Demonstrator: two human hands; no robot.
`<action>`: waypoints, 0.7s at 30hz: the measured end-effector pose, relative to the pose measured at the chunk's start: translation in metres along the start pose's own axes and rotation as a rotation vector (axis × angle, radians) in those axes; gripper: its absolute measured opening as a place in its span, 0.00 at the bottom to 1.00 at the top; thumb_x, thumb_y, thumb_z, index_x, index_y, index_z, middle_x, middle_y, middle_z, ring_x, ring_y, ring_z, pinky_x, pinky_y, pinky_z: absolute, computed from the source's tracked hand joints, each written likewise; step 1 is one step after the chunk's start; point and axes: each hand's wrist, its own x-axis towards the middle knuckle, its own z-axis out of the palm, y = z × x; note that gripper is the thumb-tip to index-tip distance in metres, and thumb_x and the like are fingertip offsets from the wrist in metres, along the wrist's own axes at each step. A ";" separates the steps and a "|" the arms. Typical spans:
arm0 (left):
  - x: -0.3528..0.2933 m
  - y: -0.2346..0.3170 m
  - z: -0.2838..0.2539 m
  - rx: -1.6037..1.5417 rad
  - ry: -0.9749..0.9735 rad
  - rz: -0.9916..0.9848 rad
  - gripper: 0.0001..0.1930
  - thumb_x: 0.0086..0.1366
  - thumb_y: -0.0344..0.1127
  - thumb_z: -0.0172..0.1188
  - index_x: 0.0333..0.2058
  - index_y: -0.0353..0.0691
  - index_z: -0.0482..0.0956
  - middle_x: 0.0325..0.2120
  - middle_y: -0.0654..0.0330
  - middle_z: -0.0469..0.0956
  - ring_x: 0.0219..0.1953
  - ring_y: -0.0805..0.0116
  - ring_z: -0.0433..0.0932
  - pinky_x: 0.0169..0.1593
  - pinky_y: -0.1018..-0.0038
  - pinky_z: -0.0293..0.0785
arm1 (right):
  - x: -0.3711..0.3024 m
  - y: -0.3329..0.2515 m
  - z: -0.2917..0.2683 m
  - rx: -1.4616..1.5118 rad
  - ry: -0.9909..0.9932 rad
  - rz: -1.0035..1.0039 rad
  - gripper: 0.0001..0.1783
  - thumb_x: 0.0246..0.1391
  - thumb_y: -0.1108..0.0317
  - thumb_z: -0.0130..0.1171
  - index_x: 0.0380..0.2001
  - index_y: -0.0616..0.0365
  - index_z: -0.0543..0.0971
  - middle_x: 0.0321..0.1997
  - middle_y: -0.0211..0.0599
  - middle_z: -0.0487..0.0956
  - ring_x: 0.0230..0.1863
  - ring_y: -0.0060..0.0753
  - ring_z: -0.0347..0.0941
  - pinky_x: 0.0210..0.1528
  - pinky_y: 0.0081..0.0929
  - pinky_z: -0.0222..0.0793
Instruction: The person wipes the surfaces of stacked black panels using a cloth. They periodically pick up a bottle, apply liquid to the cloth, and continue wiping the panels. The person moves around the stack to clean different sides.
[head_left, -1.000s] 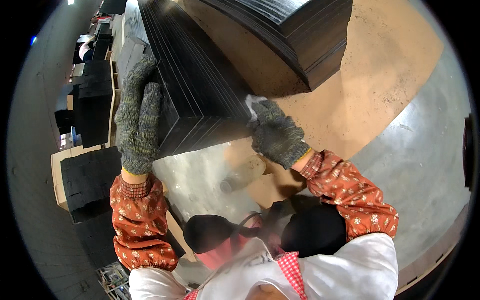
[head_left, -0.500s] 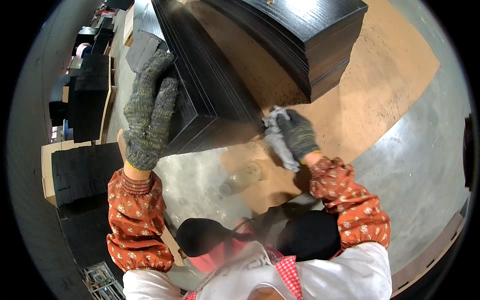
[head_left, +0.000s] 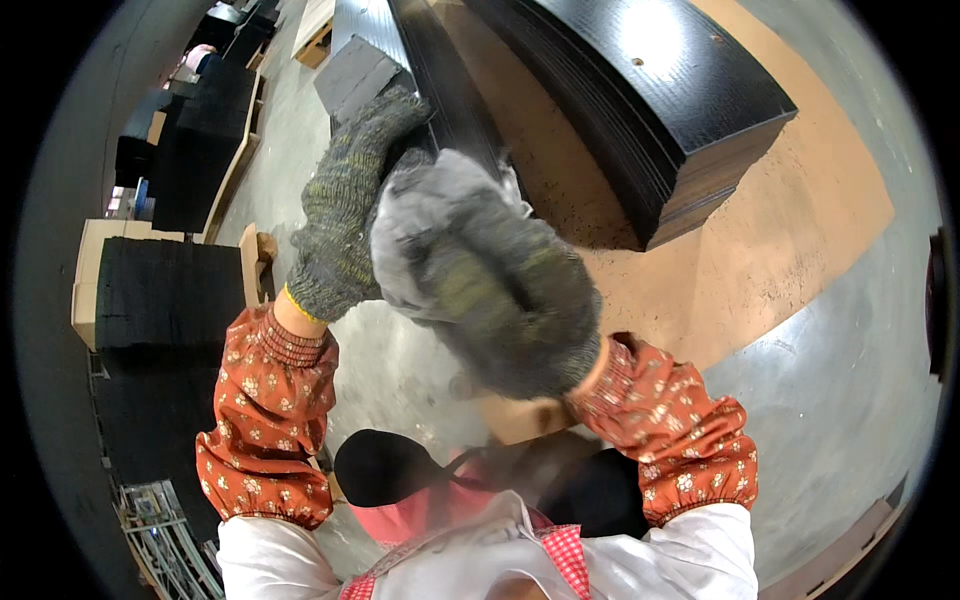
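Note:
My left hand, in a grey-green knit glove, lies with its fingers stretched out over the near left end of a long stack of black boards. In front of that stack, my gloved right hand is closed on a grey rag. Motion blurs this hand and the rag. Together they hide most of the stack's near end, so I cannot tell whether the rag touches the boards. Just beyond my left fingertips is a flat grey piece.
A second stack of glossy black boards stands to the right on a brown sheet over the grey floor. More black stacks on pallets line the left side. At lower left is a metal frame.
My right hand has brought the rag up and left, from the stack's near right corner to beside my left hand. My left hand stays at the stack. The view has shifted.

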 end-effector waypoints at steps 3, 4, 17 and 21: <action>0.007 -0.001 0.009 -0.012 0.030 0.011 0.20 0.63 0.40 0.54 0.52 0.41 0.71 0.51 0.49 0.71 0.55 0.49 0.69 0.58 0.62 0.64 | -0.029 0.031 0.008 0.205 -0.238 0.336 0.22 0.49 0.65 0.58 0.48 0.60 0.73 0.47 0.47 0.74 0.48 0.50 0.71 0.54 0.44 0.66; 0.002 -0.003 0.013 0.010 0.025 -0.042 0.20 0.63 0.41 0.53 0.52 0.41 0.71 0.52 0.49 0.70 0.56 0.50 0.68 0.59 0.62 0.63 | -0.046 0.042 0.011 0.053 -0.266 0.282 0.21 0.49 0.66 0.58 0.47 0.61 0.73 0.45 0.48 0.74 0.46 0.50 0.72 0.53 0.45 0.66; 0.004 -0.001 0.009 0.166 0.066 0.055 0.19 0.65 0.37 0.52 0.54 0.41 0.70 0.55 0.49 0.69 0.58 0.51 0.67 0.60 0.63 0.63 | -0.063 0.053 0.001 -0.582 -0.365 -0.139 0.16 0.48 0.65 0.58 0.42 0.53 0.77 0.43 0.41 0.76 0.42 0.45 0.72 0.37 0.44 0.68; -0.003 -0.011 0.004 0.228 0.084 0.122 0.19 0.66 0.40 0.51 0.54 0.42 0.69 0.55 0.49 0.68 0.59 0.51 0.66 0.62 0.62 0.61 | -0.098 0.059 -0.007 -0.683 -0.325 -0.050 0.18 0.46 0.67 0.58 0.43 0.55 0.76 0.45 0.41 0.77 0.41 0.47 0.75 0.44 0.48 0.70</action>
